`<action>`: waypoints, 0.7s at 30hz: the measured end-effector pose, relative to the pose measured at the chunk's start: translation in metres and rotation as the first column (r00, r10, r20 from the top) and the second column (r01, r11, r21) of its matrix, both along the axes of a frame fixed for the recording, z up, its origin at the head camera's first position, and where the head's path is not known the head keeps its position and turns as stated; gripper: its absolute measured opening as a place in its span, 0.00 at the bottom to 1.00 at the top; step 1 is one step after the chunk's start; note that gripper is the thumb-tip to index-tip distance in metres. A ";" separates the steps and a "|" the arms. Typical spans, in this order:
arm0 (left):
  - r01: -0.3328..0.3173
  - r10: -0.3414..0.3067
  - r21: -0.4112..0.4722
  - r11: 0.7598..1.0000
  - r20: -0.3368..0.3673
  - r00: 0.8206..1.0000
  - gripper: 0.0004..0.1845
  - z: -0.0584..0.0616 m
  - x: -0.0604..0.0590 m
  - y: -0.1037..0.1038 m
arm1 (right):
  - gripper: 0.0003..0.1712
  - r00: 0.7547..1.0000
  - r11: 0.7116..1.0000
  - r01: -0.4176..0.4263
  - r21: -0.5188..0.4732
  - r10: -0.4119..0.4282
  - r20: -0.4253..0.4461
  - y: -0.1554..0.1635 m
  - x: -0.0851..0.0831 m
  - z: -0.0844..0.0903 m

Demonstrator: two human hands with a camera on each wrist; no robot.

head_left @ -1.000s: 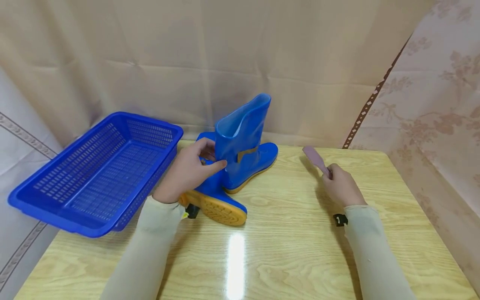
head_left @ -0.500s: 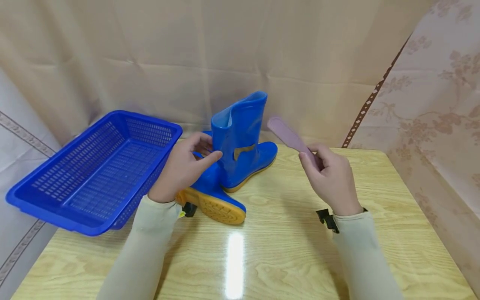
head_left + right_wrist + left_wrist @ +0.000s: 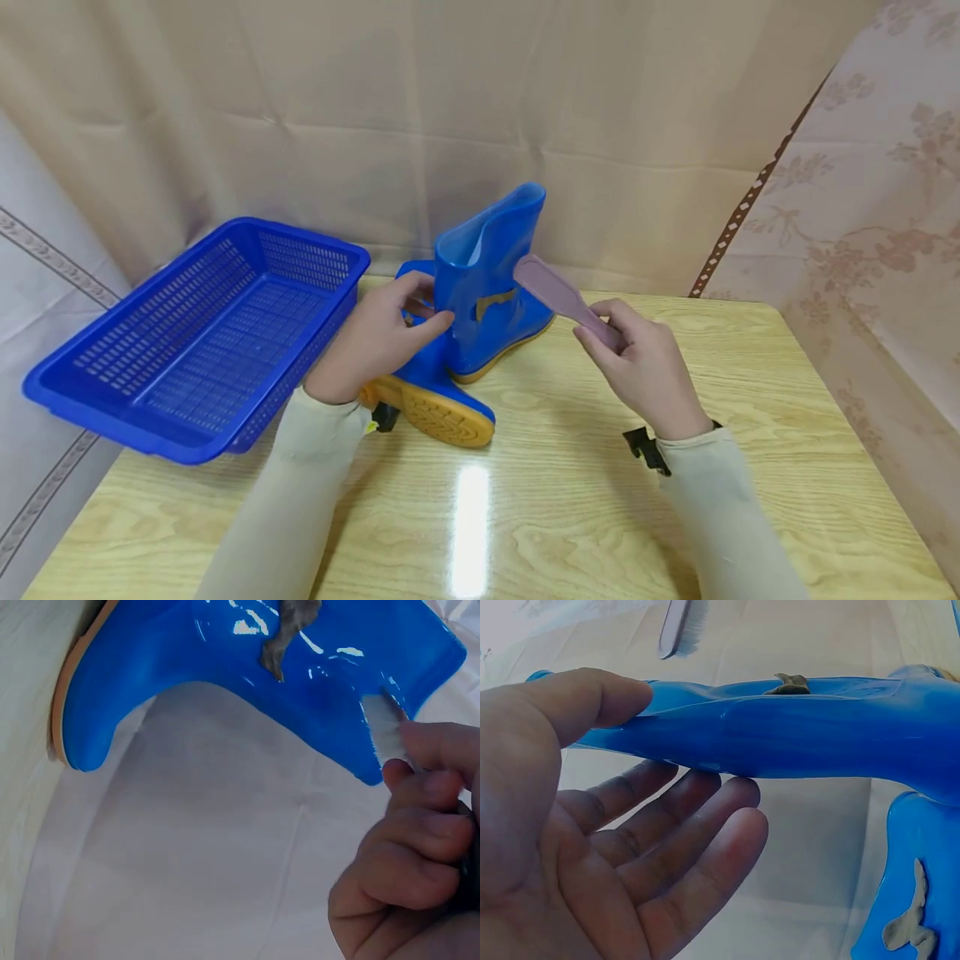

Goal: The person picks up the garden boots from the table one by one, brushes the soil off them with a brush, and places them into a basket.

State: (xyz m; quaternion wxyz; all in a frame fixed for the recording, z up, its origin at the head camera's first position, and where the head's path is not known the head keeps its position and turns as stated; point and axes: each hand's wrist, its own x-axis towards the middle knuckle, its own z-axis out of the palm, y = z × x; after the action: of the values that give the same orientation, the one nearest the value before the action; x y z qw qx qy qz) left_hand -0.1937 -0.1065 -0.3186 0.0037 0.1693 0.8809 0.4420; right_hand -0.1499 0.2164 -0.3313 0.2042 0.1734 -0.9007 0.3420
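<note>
While the left hand (image 3: 372,346) pinches the upright glossy blue rubber boot's (image 3: 487,283) shaft to steady it, the right hand (image 3: 641,375) grips a mauve plastic brush (image 3: 558,298), bristles at its mud-smeared side.

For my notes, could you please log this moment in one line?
left hand: holds upright boot | right hand: holds brush near boot | basket: left

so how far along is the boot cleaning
Barely begun. Done: the right hand grips the pink brush beside the upright boot, while the left hand pinches the shaft's edge. In hand: the bristles are close to the shaft. Left: the mud smear is unbrushed, the second boot lies on its side, and the blue basket holds nothing.
</note>
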 end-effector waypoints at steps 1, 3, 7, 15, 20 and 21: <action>0.003 -0.003 -0.010 1.000 0.000 1.000 0.21 0.000 0.000 0.000 | 0.07 1.000 1.000 -0.003 -0.004 0.003 -0.021 -0.001 -0.001 -0.001; 0.006 -0.006 -0.023 1.000 -0.002 1.000 0.20 0.000 0.001 0.001 | 0.06 0.997 1.000 -0.004 0.001 0.004 -0.076 -0.002 -0.002 -0.002; 0.016 -0.017 -0.034 0.999 -0.022 1.000 0.20 0.001 0.001 0.003 | 0.09 0.988 1.000 -0.003 0.026 0.007 -0.154 -0.005 -0.004 -0.006; 0.020 -0.020 -0.050 0.999 -0.002 1.000 0.21 0.001 0.002 0.003 | 0.24 0.988 0.995 -0.045 0.092 0.058 -0.145 -0.010 -0.005 -0.013; 0.040 -0.035 -0.123 0.992 0.038 0.999 0.21 -0.003 0.001 0.005 | 0.27 0.991 0.990 -0.069 0.125 0.082 -0.105 -0.013 -0.005 -0.016; 0.042 -0.035 -0.146 0.988 0.045 0.998 0.21 -0.004 0.000 0.006 | 0.28 0.993 0.990 -0.072 0.120 0.082 -0.087 -0.013 -0.004 -0.016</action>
State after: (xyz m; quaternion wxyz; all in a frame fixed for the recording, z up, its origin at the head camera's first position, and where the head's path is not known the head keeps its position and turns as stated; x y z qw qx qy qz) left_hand -0.1934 -0.1007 -0.3224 0.0434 0.1762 0.9074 0.3791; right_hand -0.1542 0.2035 -0.3470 0.2216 0.2353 -0.9015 0.2878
